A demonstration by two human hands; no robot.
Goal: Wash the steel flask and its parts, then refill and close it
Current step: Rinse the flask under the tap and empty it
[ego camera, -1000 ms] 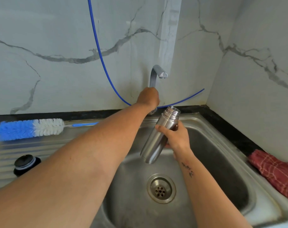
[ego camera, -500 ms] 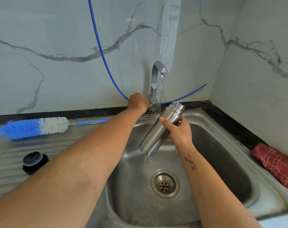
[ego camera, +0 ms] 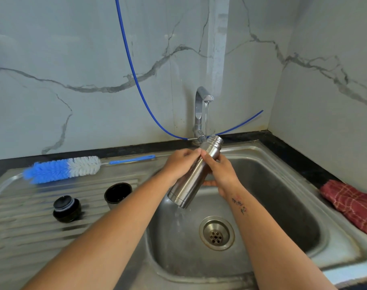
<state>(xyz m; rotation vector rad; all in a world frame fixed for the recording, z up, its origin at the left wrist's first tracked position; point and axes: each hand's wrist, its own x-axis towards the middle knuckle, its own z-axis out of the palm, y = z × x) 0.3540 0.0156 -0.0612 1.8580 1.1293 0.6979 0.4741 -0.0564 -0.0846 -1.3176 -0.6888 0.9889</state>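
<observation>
The steel flask (ego camera: 196, 172) hangs tilted over the sink basin (ego camera: 283, 197), its open threaded mouth up by the tap (ego camera: 200, 107). A thin stream of water runs from the spout onto the flask and drips off its base. My right hand (ego camera: 222, 174) grips the flask's upper body from the right. My left hand (ego camera: 181, 164) lies against the flask from the left, fingers on its upper side. On the draining board stand the black stopper (ego camera: 67, 208) and the flask's cup lid (ego camera: 118, 193), mouth up.
A blue and white bottle brush (ego camera: 63, 168) lies at the back of the draining board (ego camera: 21, 237). A red checked cloth (ego camera: 354, 204) sits on the counter at the right. A blue hose (ego camera: 134, 76) hangs down the marble wall. The drain (ego camera: 216, 233) is open.
My left hand has left the tap's handle and come onto the flask. Water now runs from the spout over the flask. The view has tilted down, showing the cup lid.
</observation>
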